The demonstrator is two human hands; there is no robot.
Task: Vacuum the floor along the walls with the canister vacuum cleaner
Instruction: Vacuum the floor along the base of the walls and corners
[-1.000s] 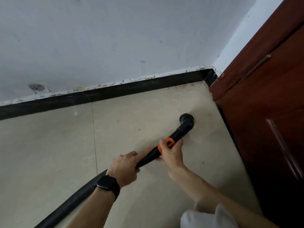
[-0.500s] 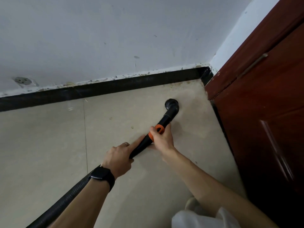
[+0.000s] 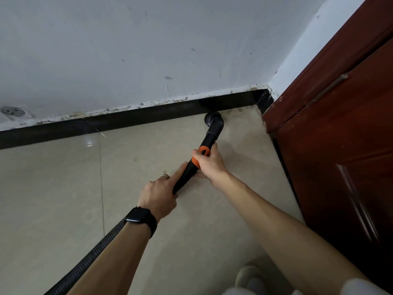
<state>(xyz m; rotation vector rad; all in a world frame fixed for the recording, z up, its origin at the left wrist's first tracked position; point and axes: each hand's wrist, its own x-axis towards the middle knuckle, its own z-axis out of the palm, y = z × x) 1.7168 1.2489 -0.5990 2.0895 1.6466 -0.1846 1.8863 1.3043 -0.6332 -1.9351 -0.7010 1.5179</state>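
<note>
While I am working the round brush nozzle [image 3: 213, 121] along the seam where the floor [image 3: 53, 188] meets the black skirting board [image 3: 127, 121], I am gripping the wand [image 3: 187, 173] with both hands. My right hand [image 3: 209, 161] is wrapping its fingers round the orange collar [image 3: 201, 154]. My left hand [image 3: 158, 195] is curling round the black tube lower down, with its forefinger lying straight along it. The ribbed hose [image 3: 89, 258] is trailing back under my left forearm; the canister itself is out of view.

To do this stretch well, I am thinking the bristle ring should be sitting flat on the tile and brushing the foot of the skirting, moving slowly towards the corner by the door [image 3: 340, 145], where brownish grit [image 3: 240, 116] is lying thickest. Tilting the elbow of the nozzle too far would probably be lifting one edge and losing suction.

The tile is looking smooth, pale beige and slightly glossy, with a thin grout line [image 3: 101, 177] that may be trapping dust. The skirting is dark and hard-edged, its top line flecked with chipped paint from the white wall [image 3: 127, 50]. The wand is rigid, matte plastic; the hose is corrugated and flexible. The door is reddish, lacquered wood with raised panels.
</note>
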